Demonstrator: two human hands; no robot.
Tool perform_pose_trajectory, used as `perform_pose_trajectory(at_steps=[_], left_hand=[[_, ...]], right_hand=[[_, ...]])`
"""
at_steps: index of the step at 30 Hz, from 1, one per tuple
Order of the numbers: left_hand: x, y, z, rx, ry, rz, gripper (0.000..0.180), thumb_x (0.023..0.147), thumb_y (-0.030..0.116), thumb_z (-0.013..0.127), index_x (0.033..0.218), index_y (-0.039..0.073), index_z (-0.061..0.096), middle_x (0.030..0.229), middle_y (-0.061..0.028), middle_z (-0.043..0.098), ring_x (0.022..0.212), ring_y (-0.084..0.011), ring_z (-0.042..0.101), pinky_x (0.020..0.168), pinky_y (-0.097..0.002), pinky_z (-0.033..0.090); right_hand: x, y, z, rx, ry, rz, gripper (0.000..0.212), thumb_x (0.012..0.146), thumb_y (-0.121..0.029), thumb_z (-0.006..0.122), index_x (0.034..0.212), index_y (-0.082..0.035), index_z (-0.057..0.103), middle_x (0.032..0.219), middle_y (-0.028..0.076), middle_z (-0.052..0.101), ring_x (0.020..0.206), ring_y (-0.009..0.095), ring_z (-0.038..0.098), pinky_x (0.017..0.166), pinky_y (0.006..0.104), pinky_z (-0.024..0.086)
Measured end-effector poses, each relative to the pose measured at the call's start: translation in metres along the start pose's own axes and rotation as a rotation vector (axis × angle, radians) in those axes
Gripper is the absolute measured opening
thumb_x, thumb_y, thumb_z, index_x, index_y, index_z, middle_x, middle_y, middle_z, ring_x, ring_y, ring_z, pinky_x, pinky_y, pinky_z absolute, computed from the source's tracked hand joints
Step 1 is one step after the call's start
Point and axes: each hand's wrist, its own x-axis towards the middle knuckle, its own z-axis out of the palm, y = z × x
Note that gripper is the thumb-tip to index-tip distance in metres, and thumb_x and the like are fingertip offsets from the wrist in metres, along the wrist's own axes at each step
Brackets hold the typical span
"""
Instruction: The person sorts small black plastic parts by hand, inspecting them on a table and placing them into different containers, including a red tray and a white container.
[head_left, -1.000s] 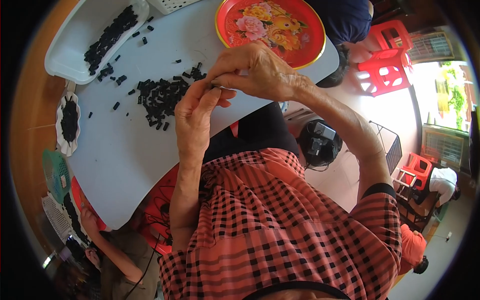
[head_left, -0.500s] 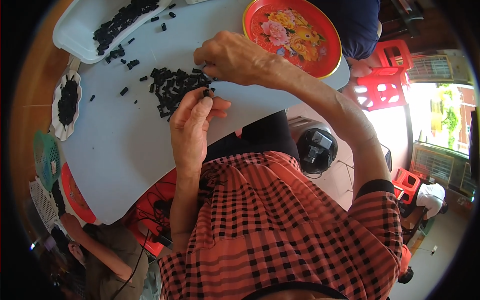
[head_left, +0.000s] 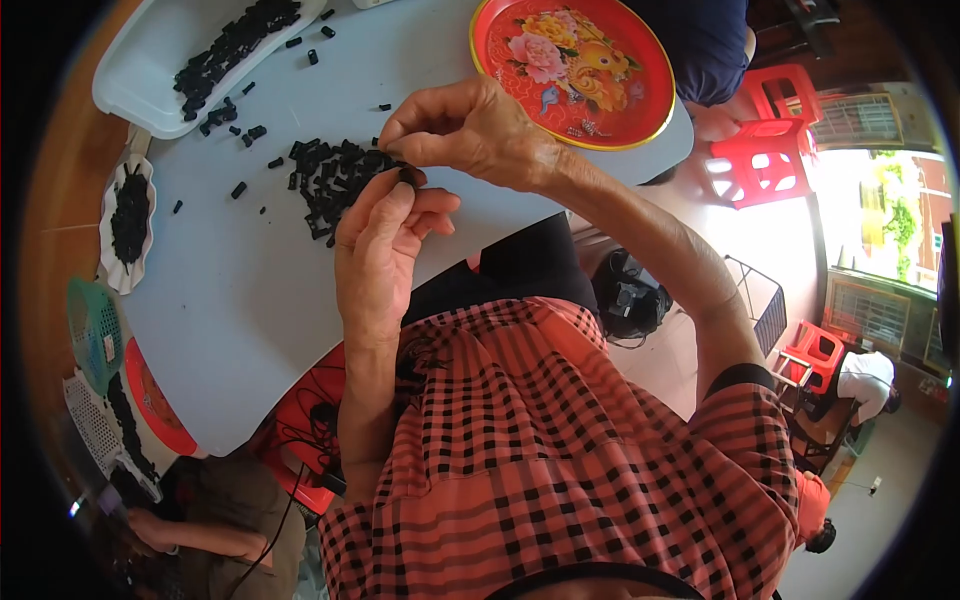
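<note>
My left hand (head_left: 372,245) pinches a small black cylindrical part (head_left: 408,175) between thumb and forefinger, its other fingers loosely curled. Close above it, my right hand (head_left: 468,135) has thumb and forefinger pressed together by the part's upper end. Something tiny and dark shows at those fingertips, too small to name. A pile of short black cylindrical parts (head_left: 325,180) lies on the pale table (head_left: 235,300), just left of my hands. More such parts fill a white tub (head_left: 135,95) at the far left, with several strewn beside it.
A red floral tray (head_left: 655,90) stands at the back right. Along the left edge are a white scalloped dish (head_left: 143,255) of thin black pieces, a green basket (head_left: 95,330) and a white perforated basket (head_left: 92,425). A co-worker's hand (head_left: 150,530) is at the lower left.
My right hand has come down to my left hand's fingertips, its fingers now by the black part. My left hand still holds the part. The whole view has shifted slightly.
</note>
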Motion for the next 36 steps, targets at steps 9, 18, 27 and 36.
perform_pose_trajectory(at_steps=[9,18,27,36], left_hand=[[0.003,-0.005,0.012,0.018,-0.04,-0.023,0.025,0.095,0.014,0.05,0.11,-0.005,0.057,0.089,-0.015,0.066,0.077,-0.0182,0.062,0.073,-0.0293,0.05],[0.006,0.004,0.014,-0.16,-0.196,-0.214,0.024,0.095,0.015,0.048,0.101,-0.007,0.052,0.08,-0.0156,0.066,0.08,-0.0219,0.062,0.07,-0.0304,0.052],[-0.001,0.006,0.025,-0.304,-0.321,-0.227,0.025,0.095,0.016,0.048,0.101,-0.008,0.05,0.077,-0.0158,0.065,0.077,-0.0232,0.06,0.069,-0.0298,0.051],[-0.008,0.011,0.025,0.09,-0.152,-0.107,0.024,0.094,0.015,0.05,0.1,-0.008,0.055,0.08,-0.0161,0.066,0.081,-0.0225,0.063,0.068,-0.03,0.051]], right_hand=[[-0.021,0.011,-0.009,0.161,0.02,-0.108,0.01,0.087,-0.005,0.063,0.094,0.002,0.065,0.081,0.004,0.065,0.075,0.009,0.061,0.071,0.0232,0.052],[-0.032,0.013,-0.024,0.331,-0.111,-0.168,0.012,0.09,-0.006,0.06,0.098,0.002,0.064,0.083,0.004,0.064,0.074,0.01,0.062,0.071,0.0233,0.052],[-0.045,0.002,-0.019,0.356,-0.071,-0.271,0.01,0.088,-0.004,0.061,0.097,0.001,0.064,0.087,0.004,0.063,0.076,0.009,0.061,0.071,0.0232,0.053],[-0.043,0.008,-0.015,0.314,-0.024,-0.199,0.012,0.086,-0.005,0.064,0.096,0.001,0.067,0.086,0.005,0.066,0.076,0.01,0.062,0.069,0.0234,0.054]])
